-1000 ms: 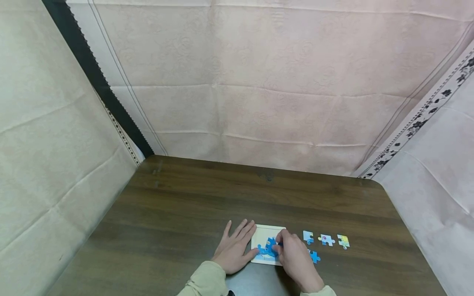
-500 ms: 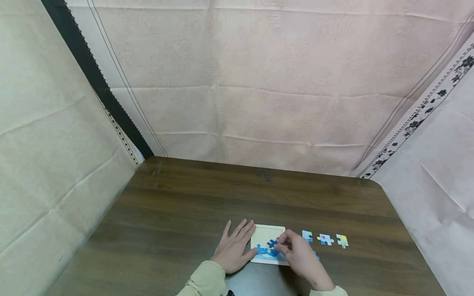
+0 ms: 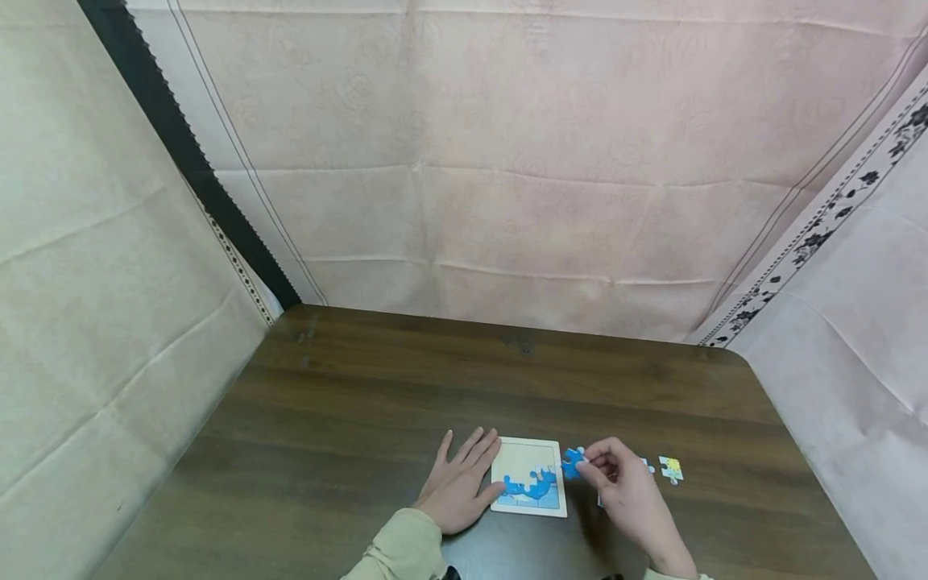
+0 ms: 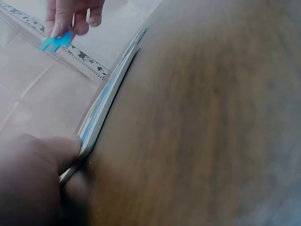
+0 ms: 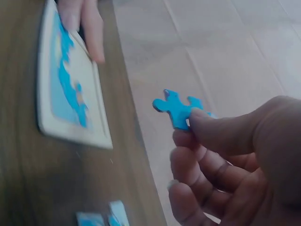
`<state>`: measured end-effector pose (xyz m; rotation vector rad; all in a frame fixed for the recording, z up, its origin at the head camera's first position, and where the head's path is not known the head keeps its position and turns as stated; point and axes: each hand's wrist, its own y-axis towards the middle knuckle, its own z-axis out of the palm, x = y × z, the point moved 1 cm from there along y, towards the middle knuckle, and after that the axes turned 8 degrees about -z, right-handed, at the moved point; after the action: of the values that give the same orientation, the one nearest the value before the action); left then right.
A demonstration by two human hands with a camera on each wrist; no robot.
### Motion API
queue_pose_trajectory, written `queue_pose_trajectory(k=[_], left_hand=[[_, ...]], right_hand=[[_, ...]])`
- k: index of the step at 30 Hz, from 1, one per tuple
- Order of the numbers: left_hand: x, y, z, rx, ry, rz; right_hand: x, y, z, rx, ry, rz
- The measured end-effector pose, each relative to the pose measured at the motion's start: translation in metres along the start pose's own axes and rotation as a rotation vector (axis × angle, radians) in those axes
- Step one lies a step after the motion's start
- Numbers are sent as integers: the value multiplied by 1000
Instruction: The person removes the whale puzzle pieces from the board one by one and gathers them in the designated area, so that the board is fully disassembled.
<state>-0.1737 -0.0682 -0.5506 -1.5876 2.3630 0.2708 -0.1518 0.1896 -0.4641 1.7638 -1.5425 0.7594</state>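
My right hand (image 3: 632, 493) pinches a blue jigsaw piece (image 3: 573, 463) between thumb and fingertips, raised just off the right side of the puzzle board. The piece's knobs stick out plainly in the right wrist view. The square pale board (image 3: 524, 453) lies on the table. Joined blue pieces (image 3: 532, 493) fill its lower part, while its upper part shows bare backing. My left hand (image 3: 458, 489) rests at the board's left side with fingers spread and straight; its thumb touches the lower left edge.
To the right on the dark wooden table (image 3: 377, 403) lies a yellow-and-blue jigsaw piece (image 3: 671, 469). Other loose pieces are partly hidden behind my right hand. Pale cloth (image 3: 507, 201) hangs behind and on both sides.
My right hand has lifted the blue jigsaw piece from the board and carried it right, beyond the board's edge. The joined pieces show more fully. My left hand has stayed in place.
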Motion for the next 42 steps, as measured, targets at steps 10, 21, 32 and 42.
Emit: queue_pose_trajectory(k=[10, 21, 32, 42], left_hand=[[-1, -1, -2, -10, -11, 13], [-1, -1, -2, -21, -3, 12], [1, -1, 5, -48, -1, 12], [-2, -1, -1, -10, 4, 0]], right_hand=[[-33, -11, -44, -41, -73, 85], [-67, -19, -62, 10, -133, 266], [-79, -20, -54, 70, -164, 263], [-85, -15, -49, 52, -208, 328]])
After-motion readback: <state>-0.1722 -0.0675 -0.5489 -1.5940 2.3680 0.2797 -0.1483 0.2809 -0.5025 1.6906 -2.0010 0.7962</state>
